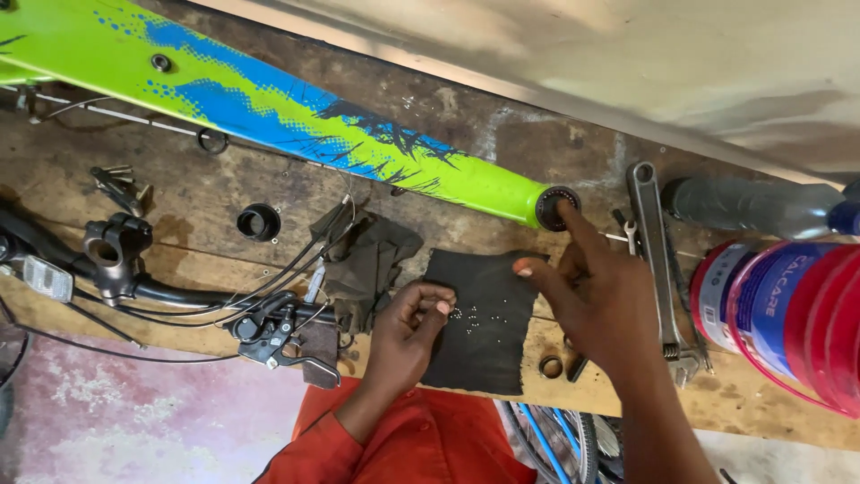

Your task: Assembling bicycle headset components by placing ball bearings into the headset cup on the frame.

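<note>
A green and blue bicycle frame tube (269, 108) lies across the wooden bench, ending in a round bearing cup (555, 207). My right hand (596, 300) reaches up with its forefinger tip on that cup and its thumb stretched left. Below it a black cloth (488, 336) carries several small steel balls (470, 318). My left hand (408, 336) rests at the cloth's left edge, fingertips pinched together beside the balls; whether a ball is between them I cannot tell.
Black handlebars with a stem, brake lever and cables (179, 296) lie at the left. A crumpled dark rag (367, 260), a black ring (259, 221), an adjustable wrench (658, 269), a small metal ring (550, 366) and red tubs (788, 314) also sit on the bench (215, 193).
</note>
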